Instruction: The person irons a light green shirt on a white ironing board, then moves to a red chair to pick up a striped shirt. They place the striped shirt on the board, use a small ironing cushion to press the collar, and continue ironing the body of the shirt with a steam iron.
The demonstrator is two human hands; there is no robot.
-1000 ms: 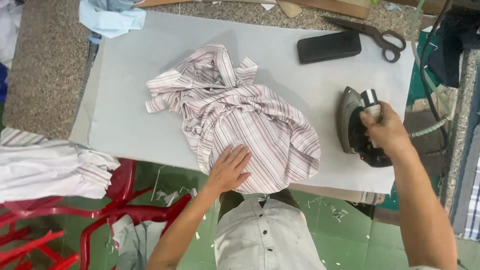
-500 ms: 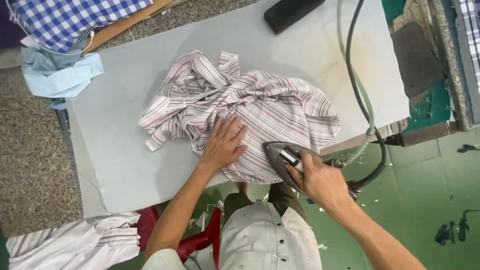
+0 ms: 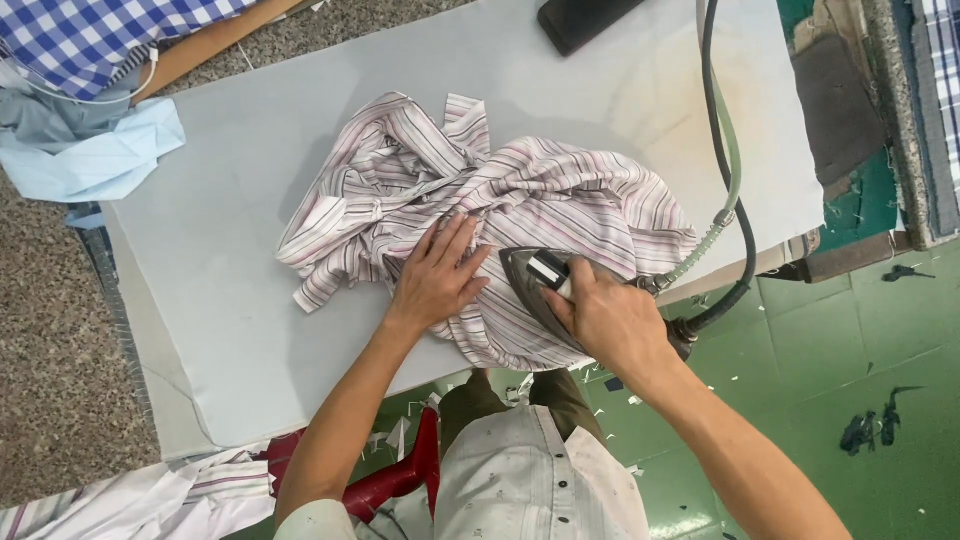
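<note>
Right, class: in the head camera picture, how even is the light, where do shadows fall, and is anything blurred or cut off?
Head view: soft, even light with no glare on the pale ironing board; faint shadows under the left hand and along the striped shirt folds; the right hand on the iron looks sharp; the dark flat object is cut off at the top edge.

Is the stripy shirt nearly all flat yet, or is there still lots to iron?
Hardly any looks done: the striped shirt lies bunched and creased on the grey board. In hand now: the left hand presses flat on the cloth near its front edge, while the right hand holds the iron on that same part. Left to do, probably: most of the shirt, including the crumpled top and left folds.
</note>
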